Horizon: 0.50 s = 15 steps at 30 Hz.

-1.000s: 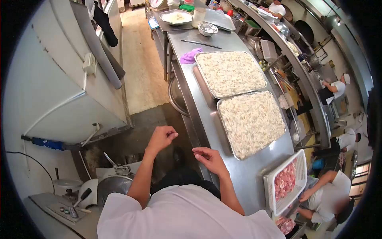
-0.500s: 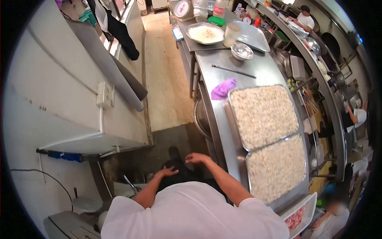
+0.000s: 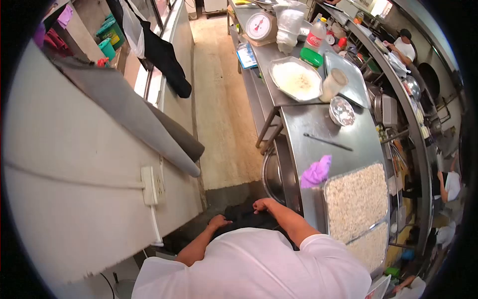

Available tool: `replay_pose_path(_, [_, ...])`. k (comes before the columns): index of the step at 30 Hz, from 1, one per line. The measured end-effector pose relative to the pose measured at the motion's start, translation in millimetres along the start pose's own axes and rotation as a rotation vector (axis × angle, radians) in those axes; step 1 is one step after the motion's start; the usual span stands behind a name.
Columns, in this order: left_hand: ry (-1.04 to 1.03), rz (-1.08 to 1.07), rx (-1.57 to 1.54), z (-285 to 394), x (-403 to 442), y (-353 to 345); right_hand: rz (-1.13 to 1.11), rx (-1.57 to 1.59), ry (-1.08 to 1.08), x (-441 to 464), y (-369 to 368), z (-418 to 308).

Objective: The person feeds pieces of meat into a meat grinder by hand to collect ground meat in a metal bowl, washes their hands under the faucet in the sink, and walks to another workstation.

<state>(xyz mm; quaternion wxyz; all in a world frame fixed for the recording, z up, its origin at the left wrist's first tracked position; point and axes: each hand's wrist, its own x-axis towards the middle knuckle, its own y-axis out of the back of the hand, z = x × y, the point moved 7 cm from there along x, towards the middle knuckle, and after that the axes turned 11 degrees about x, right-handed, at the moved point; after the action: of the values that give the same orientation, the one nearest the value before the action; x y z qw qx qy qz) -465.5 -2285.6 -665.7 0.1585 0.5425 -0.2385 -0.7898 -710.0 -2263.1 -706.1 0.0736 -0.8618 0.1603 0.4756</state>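
Note:
My left hand (image 3: pixel 219 222) is low in front of my body, its fingers curled in and the thumb toward the right. Level with my waist, my right hand (image 3: pixel 261 205) is closed, knuckles up. Dark cloth (image 3: pixel 242 215) at my front lies between and under both hands; whether they grip it is too small to make out. To the right of my right hand stands a steel table (image 3: pixel 311 209) with two trays of a pale, crumbly-looking food, the far tray (image 3: pixel 357 202) and the near tray (image 3: pixel 369 247).
On the table lie a purple cloth (image 3: pixel 316 172), a dark rod (image 3: pixel 327 142) and a foil-like bowl (image 3: pixel 342 111). Farther back are an octagonal dish (image 3: pixel 296 78), a scale (image 3: pixel 260 26) and a bottle (image 3: pixel 315 36). A wall (image 3: pixel 89 199) runs along the left; a floor aisle (image 3: pixel 226 109) leads forward.
My hands have gone from spread fingers to curled ones. The view has tilted up and shifted left, so the table and trays sit lower and farther right.

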Motion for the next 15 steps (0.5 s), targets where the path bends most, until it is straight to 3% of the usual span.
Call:
replay_pose_path(3, [-0.079,-0.052,0.047,-0.7,59.0,20.3,0.002,-0.042,0.149,24.5,50.9,1.3])
replay_pose_path(5, [-0.118,-0.001,-0.151,-1.7,78.4,48.3,0.026,0.025,0.262,37.8,72.7,0.0])
replay_pose_path(7, [-0.135,0.322,-0.279,8.4,99.5,125.8,0.17,0.0,0.37,36.9,143.2,-14.7])
replay_pose_path(9, [-0.07,0.281,-0.244,26.5,109.9,180.4,0.015,0.053,0.243,32.3,192.1,-23.5])
replay_pose_path(11, [-0.03,0.276,-0.21,47.7,129.9,243.3,0.248,0.105,0.414,19.7,250.7,-27.8])
replay_pose_path(13, [0.004,0.419,-0.222,55.2,139.8,286.6,0.253,0.171,0.391,-2.3,292.4,-40.8])
replay_pose_path(15, [-0.002,0.412,-0.328,58.4,158.6,310.4,0.245,0.232,0.352,-7.9,325.9,-38.8])
